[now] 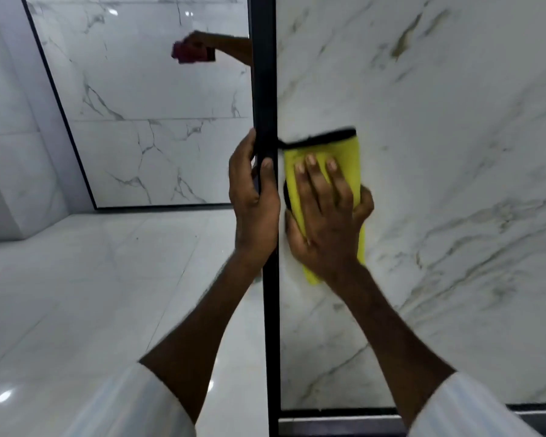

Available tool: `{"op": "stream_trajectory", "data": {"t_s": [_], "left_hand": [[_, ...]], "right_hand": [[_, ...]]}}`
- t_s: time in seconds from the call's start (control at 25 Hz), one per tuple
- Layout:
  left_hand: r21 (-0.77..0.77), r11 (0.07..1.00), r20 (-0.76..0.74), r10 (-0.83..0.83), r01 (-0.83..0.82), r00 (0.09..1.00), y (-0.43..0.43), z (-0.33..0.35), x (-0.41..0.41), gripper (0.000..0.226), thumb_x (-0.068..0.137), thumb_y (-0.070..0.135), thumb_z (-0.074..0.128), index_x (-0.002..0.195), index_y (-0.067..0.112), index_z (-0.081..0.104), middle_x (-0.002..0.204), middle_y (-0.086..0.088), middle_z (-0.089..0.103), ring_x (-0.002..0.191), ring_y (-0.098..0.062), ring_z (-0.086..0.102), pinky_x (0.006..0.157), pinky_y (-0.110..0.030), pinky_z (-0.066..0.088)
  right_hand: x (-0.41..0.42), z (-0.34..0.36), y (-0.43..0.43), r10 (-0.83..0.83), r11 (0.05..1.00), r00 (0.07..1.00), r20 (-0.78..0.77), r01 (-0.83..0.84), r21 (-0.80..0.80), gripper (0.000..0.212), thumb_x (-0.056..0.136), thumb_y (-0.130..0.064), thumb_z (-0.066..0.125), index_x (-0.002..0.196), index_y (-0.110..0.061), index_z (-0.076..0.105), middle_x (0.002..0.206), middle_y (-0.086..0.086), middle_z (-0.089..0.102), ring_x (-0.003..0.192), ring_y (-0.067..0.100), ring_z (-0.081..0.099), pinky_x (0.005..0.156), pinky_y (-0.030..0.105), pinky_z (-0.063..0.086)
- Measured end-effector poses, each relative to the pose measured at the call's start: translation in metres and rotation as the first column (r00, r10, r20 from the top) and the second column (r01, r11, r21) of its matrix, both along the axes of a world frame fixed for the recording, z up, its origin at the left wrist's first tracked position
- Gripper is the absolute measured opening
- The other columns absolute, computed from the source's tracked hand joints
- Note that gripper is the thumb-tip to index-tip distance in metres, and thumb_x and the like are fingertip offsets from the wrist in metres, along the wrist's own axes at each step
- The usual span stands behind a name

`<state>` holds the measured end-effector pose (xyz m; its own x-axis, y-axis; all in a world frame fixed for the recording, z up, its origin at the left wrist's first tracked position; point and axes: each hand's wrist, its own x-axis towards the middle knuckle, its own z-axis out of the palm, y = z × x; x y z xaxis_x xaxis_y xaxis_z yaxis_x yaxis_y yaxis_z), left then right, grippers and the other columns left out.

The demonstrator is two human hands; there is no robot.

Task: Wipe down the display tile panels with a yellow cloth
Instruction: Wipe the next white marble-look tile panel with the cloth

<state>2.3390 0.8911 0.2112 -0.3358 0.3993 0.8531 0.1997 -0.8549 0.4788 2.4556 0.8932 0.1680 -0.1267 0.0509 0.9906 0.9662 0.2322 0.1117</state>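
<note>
The right hand [325,222] has a wide, flat grip: its fingers [311,160] are spread and straight, pressing the yellow cloth [344,146] against the tile panel [438,152] rather than closing round it. Only the outermost finger bends over the cloth's right edge. The cloth lies directly under the palm. Its long axis runs up the panel, from a tail below the wrist to a black-hemmed top edge just past the fingertips, which point upward. It sits just beside the black frame [264,74] on the panel's left edge, so most of the panel's face lies to the right, above and below. The left hand [252,197] is nearer the frame and holds it, thumb in front, probably to steady the panel. Any coming stroke likely runs rightward or along the cloth's axis.
</note>
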Motion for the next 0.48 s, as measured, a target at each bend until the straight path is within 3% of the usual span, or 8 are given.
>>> {"op": "stream_trajectory", "data": {"t_s": [0.08,0.2,0.28,0.36,0.48], "left_hand": [[-0.013,1.0,-0.013,-0.02,0.02,1.0,0.0,-0.006,-0.003,0.044,0.107,0.01,0.052,0.151,0.014,0.044,0.149,0.001,0.05,0.141,-0.021,0.05,0.118,-0.047,0.043],[-0.06,0.998,-0.041,-0.024,0.021,0.999,-0.006,-0.026,-0.005,0.044,0.108,0.011,0.053,0.15,0.016,0.043,0.146,0.005,0.049,0.14,-0.016,0.049,0.114,-0.03,0.044],[-0.072,0.997,-0.058,0.001,-0.005,0.998,-0.011,-0.042,-0.006,0.043,0.107,0.01,0.054,0.146,0.024,0.042,0.143,0.015,0.047,0.137,-0.009,0.049,0.11,-0.024,0.044],[-0.077,0.996,-0.091,0.036,-0.043,0.995,-0.013,-0.062,-0.007,0.045,0.107,0.008,0.054,0.149,0.018,0.041,0.145,0.017,0.045,0.138,-0.012,0.048,0.112,-0.029,0.044],[-0.079,0.992,-0.153,0.084,-0.097,0.985,-0.012,-0.091,-0.002,0.052,0.104,0.0,0.054,0.153,-0.006,0.036,0.155,-0.013,0.044,0.145,-0.026,0.042,0.122,-0.041,0.037]], "right_hand": [[-0.004,-0.099,-0.003,-0.029,0.996,0.998,0.05,0.033,-0.087,0.072,0.092,-0.042,0.059,0.158,-0.021,0.039,0.165,0.0,0.036,0.15,0.026,0.03,0.109,0.061,0.027],[-0.005,-0.204,-0.017,-0.054,0.97,0.991,0.126,0.082,-0.227,0.086,0.082,-0.044,0.071,0.158,-0.023,0.035,0.164,-0.004,0.028,0.146,0.025,0.029,0.105,0.059,0.029],[-0.004,-0.194,-0.022,0.005,0.978,0.992,0.128,0.022,-0.205,0.09,0.079,-0.044,0.076,0.158,-0.025,0.036,0.163,-0.005,0.032,0.145,0.024,0.031,0.105,0.057,0.029],[0.002,-0.154,-0.018,0.053,0.988,0.994,0.092,-0.038,-0.152,0.082,0.085,-0.044,0.07,0.158,-0.025,0.038,0.161,-0.003,0.037,0.145,0.023,0.034,0.105,0.055,0.029],[0.005,-0.145,-0.009,0.057,0.992,0.998,-0.026,-0.06,-0.111,0.076,0.093,-0.043,0.061,0.16,-0.021,0.035,0.161,0.001,0.037,0.148,0.025,0.033,0.106,0.058,0.03]]}}
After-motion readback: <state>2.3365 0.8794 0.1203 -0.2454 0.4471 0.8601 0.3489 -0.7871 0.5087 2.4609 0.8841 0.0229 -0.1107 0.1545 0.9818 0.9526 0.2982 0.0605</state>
